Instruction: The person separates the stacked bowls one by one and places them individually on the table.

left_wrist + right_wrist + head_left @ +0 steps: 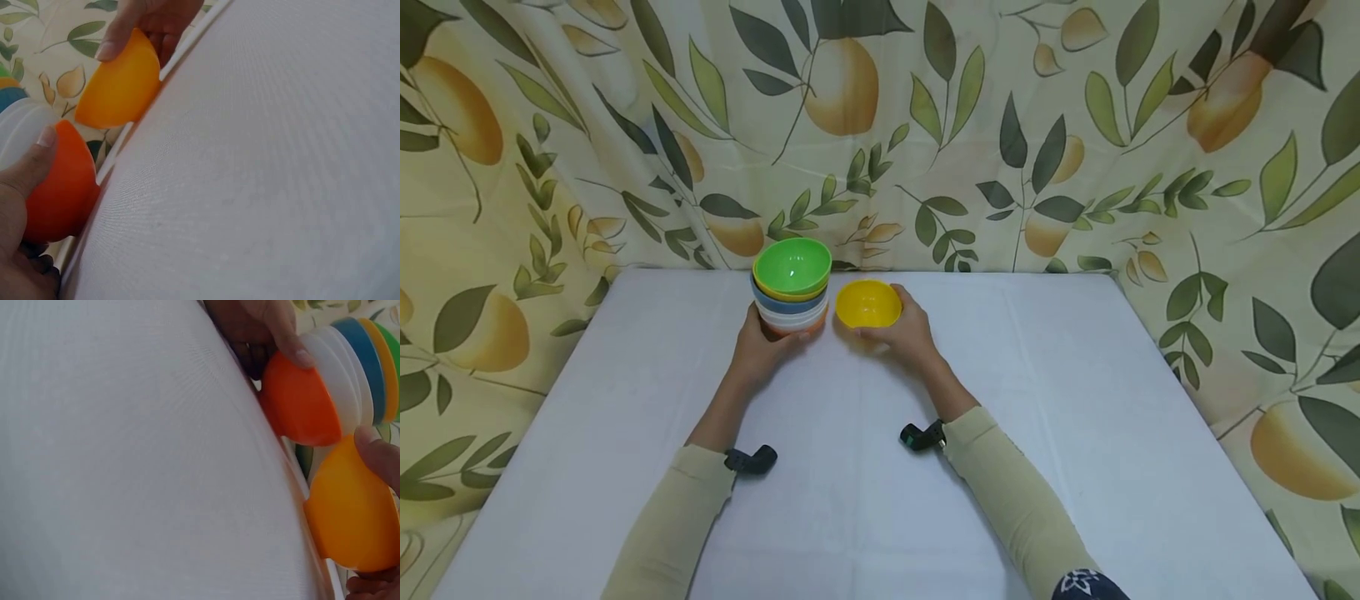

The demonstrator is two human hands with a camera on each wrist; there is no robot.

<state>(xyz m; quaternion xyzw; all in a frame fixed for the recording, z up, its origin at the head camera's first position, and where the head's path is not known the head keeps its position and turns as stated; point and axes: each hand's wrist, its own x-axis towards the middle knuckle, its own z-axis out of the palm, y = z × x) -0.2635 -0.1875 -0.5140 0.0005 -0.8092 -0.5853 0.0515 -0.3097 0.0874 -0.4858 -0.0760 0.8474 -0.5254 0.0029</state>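
A stack of nested bowls stands near the table's far edge. Its green bowl is on top, followed downward by a yellow one, a blue bowl, white bowls and an orange bowl at the bottom. My left hand grips the stack low down, its thumb across the orange bowl and the fingers partly hidden behind. Just right of the stack, a separate yellow bowl sits upright, a small gap between them. My right hand holds it by its right side, thumb in front.
A white cloth covers the table. Behind it and at both sides hangs a curtain printed with fruit and leaves. A small black camera is worn on the left wrist, another camera on the right.
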